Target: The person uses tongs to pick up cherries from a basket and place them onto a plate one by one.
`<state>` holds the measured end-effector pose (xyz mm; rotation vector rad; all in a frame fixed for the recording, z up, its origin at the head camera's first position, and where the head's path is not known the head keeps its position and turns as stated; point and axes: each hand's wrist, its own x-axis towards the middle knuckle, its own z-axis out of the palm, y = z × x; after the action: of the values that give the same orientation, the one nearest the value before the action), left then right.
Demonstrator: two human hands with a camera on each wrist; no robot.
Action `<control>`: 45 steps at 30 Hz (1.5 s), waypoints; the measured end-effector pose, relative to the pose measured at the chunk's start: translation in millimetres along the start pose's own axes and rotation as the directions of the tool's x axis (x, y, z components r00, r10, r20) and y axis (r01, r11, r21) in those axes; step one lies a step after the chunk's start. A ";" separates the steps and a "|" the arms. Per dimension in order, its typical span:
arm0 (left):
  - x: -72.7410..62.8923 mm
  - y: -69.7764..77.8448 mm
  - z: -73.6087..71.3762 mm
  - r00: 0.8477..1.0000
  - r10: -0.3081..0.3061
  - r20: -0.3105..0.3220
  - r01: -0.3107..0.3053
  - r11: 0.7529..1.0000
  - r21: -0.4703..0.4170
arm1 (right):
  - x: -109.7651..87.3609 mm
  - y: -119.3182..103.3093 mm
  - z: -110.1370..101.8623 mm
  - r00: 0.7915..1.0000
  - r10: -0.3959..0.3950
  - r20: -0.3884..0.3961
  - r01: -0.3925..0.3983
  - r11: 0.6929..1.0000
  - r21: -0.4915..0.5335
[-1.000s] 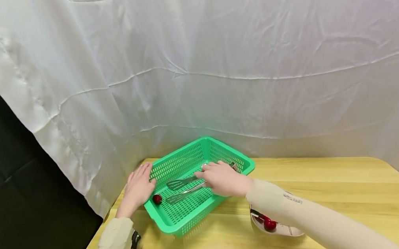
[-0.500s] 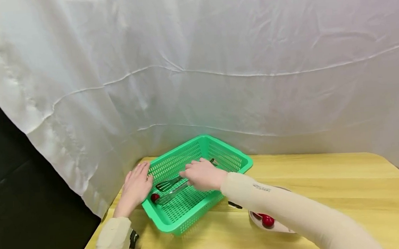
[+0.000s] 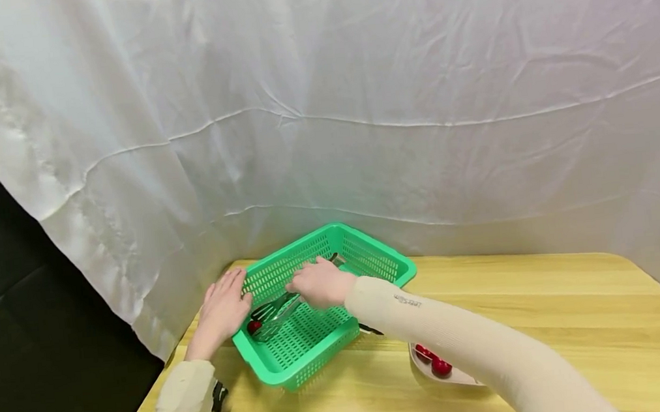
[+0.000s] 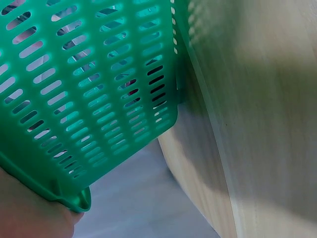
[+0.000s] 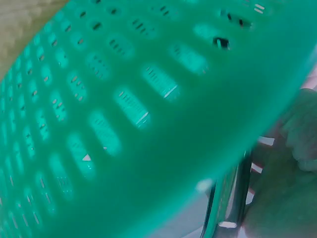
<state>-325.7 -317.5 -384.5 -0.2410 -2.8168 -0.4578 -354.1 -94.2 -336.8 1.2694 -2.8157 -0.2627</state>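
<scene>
In the head view my left hand (image 3: 224,310) holds the left end of the green slotted basket (image 3: 314,358), thumb over the rim and fingers along it. My right hand (image 3: 320,284) reaches into the basket and grips a pair of tongs (image 3: 280,312) with slotted, spatula-like ends. The tong ends point left and lie apart, close beside a small round red fruit (image 3: 254,326) in the basket's left corner. Whether they touch it I cannot tell. In the right wrist view the blurred basket wall (image 5: 163,148) covers most of the work, and part of the tongs (image 5: 230,198) shows.
A pale pink dish (image 3: 421,369) with red fruit (image 3: 441,367) stands on the wooden table (image 3: 549,291) right of the basket, partly hidden under my right sleeve. A white curtain (image 3: 359,131) hangs close behind the basket. Black cloth (image 3: 9,312) is at the left.
My right hand and the tongs have moved left inside the basket, bringing the tong ends to the red fruit. My left hand stays on the basket rim.
</scene>
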 end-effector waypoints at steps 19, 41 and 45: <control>-3.3 2.2 0.7 1.000 0.000 -0.006 0.000 1.000 0.003 | -13.5 -1.9 3.6 0.994 -0.036 -0.099 0.037 0.999 0.003; -2.3 4.1 5.4 1.000 -0.004 -0.007 0.004 1.000 -0.004 | -50.3 13.7 13.2 0.973 -0.052 -0.225 0.048 0.999 -0.023; -1.9 4.5 6.7 1.000 -0.005 -0.004 0.005 1.000 -0.004 | -56.2 19.8 15.3 0.974 -0.029 -0.223 0.033 0.999 0.013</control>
<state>-324.7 -311.3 -389.9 -0.2329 -2.8131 -0.4651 -333.1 -37.3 -346.7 1.2602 -2.6167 -0.0906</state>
